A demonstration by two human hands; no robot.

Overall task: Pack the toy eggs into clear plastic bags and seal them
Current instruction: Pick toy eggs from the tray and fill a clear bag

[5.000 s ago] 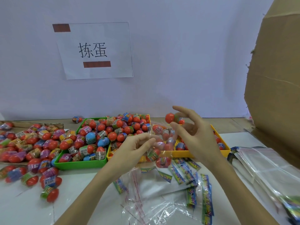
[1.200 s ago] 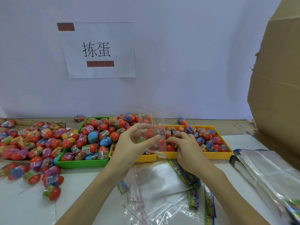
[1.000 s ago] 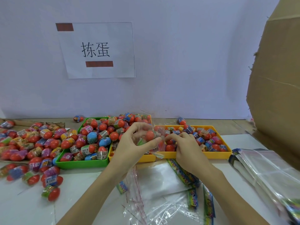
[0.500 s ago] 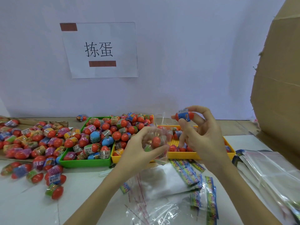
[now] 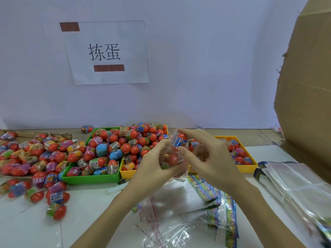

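clear plastic bag [image 5: 172, 158], part-filled, taking one more egg.
left hand [image 5: 154, 163] curls round the bag, held above the yellow plastic tray [image 5: 248, 168] over the white surface [image 5: 26, 221], red eggs inside. right hand [image 5: 209, 158] pinches a blue-banded red toy egg [image 5: 179, 140], half a second ago lifted clear, now lowered to the bag mouth. likely meaning: insertion under way; sealing not begun.

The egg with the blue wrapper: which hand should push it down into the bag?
Right. The right hand already pinches the blue-wrapped egg at the mouth of the clear bag. The left hand grips that bag, so it is probably best left steadying it.
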